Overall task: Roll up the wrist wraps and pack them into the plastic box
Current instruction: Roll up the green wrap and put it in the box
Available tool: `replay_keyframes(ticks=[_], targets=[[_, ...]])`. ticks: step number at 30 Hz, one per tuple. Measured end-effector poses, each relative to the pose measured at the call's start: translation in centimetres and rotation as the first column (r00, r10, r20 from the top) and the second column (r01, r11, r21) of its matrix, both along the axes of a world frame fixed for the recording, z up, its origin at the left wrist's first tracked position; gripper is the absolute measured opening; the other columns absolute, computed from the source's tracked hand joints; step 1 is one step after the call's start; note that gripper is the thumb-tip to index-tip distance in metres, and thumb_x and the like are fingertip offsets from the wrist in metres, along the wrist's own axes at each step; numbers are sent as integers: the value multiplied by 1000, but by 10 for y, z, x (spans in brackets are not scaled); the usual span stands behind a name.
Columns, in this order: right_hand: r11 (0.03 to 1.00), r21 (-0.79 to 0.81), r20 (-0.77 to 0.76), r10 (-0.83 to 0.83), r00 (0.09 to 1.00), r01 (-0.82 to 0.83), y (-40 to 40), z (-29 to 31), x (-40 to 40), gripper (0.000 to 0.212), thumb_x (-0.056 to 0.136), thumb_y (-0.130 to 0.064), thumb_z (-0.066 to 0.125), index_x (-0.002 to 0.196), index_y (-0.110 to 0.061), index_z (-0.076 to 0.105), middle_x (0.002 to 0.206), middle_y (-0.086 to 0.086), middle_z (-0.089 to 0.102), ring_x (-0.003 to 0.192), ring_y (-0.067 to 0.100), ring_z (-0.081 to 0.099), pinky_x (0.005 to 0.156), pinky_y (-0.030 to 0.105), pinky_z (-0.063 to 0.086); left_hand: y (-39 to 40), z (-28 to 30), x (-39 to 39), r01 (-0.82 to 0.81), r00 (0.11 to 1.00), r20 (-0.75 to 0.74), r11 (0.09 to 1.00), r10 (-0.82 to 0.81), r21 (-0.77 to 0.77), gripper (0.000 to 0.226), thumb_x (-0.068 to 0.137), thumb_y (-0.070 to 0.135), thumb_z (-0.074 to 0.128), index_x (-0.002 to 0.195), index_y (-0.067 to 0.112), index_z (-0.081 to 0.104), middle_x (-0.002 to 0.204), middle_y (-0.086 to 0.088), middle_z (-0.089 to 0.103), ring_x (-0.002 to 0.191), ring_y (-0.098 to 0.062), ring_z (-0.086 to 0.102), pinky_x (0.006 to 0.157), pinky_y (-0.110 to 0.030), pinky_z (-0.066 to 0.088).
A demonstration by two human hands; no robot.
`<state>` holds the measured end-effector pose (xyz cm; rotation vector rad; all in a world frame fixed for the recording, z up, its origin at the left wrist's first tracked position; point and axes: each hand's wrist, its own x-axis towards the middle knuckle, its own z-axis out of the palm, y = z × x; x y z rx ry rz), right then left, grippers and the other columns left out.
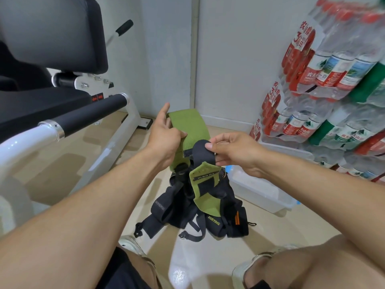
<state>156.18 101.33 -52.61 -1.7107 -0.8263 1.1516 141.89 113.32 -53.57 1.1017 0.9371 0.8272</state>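
Note:
I hold a green wrist wrap (190,126) up in the air in front of me. My left hand (165,132) grips its upper green band, with the index finger sticking out straight. My right hand (235,150) pinches the wrap's black end (201,151) between thumb and fingers. The wrap's green tail (206,197) hangs down over a pile of black wrist wraps (195,213) on the floor. A clear plastic box (260,190) with blue clips stands on the floor just right of the pile, below my right hand.
A white and black gym machine (87,113) with padded bars fills the left side. Shrink-wrapped packs of water bottles (325,84) are stacked along the right wall. My knees and shoes (133,245) are at the bottom edge. Pale floor surrounds the pile.

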Motion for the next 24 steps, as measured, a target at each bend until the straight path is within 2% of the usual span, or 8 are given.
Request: replay_keyframes(ticks=[6, 9, 11, 13, 16, 19, 22, 24], targets=[[996, 23, -1, -88, 996, 88, 2, -3, -6, 16, 87, -19, 81, 97, -14, 69, 87, 8, 68, 69, 17, 64, 68, 27, 62, -3, 6, 1, 31, 998, 48, 999, -31, -16, 101, 85, -30, 45, 159, 34, 23, 164, -12, 29, 144, -25, 43, 108, -42, 48], [983, 26, -15, -179, 984, 180, 4, -4, -6, 39, 85, -18, 84, 115, -16, 59, 84, 8, 70, 66, 16, 65, 64, 25, 61, -9, 12, 1, 47, 997, 69, 999, -46, -17, 98, 87, -30, 44, 160, 32, 22, 158, -9, 41, 130, -22, 57, 92, -33, 55], [986, 0, -50, -169, 984, 169, 5, -5, -5, 50, 85, -18, 83, 127, -16, 56, 95, 11, 75, 73, 19, 69, 64, 25, 61, -12, 12, 0, 61, 995, 76, 998, -60, -19, 96, 88, -29, 43, 160, 31, 22, 151, -9, 50, 117, -19, 64, 84, -30, 57], [993, -15, -69, -118, 991, 117, 5, -5, -4, 48, 88, -18, 81, 130, -13, 61, 102, 11, 78, 78, 20, 71, 63, 22, 59, -12, 11, 0, 77, 994, 80, 997, -75, -25, 97, 88, -29, 44, 160, 32, 22, 149, -9, 52, 110, -15, 66, 79, -27, 58], [993, -10, -86, -118, 989, 117, 4, -6, -4, 37, 89, -17, 78, 123, -8, 66, 96, 7, 77, 77, 19, 68, 60, 19, 56, -14, 12, 0, 98, 992, 83, 994, -95, -38, 98, 88, -28, 46, 161, 31, 19, 143, -9, 56, 104, -15, 68, 75, -27, 58], [990, 8, -104, -141, 985, 143, 5, -6, -4, 27, 91, -15, 77, 115, -8, 70, 91, 5, 74, 79, 21, 62, 56, 16, 53, -17, 11, 1, 134, 989, 67, 991, -133, -17, 108, 82, -28, 58, 161, 31, 14, 138, -7, 59, 109, -19, 67, 85, -34, 59], [989, 0, -85, -149, 985, 150, 6, -7, -3, 24, 91, -17, 77, 113, -11, 70, 95, 5, 76, 84, 20, 63, 60, 18, 54, -19, 10, 1, 157, 987, -26, 987, -156, 43, 117, 75, -28, 66, 162, 30, 13, 127, 5, 58, 104, -5, 65, 83, -30, 58], [989, -6, -67, -149, 986, 149, 7, -6, -3, 28, 90, -17, 77, 117, -10, 69, 96, 4, 77, 82, 19, 65, 64, 20, 55, -19, 9, 1, 153, 987, -65, 986, -149, 64, 120, 73, -28, 69, 162, 30, 13, 134, 1, 55, 103, 0, 63, 78, -26, 56]])
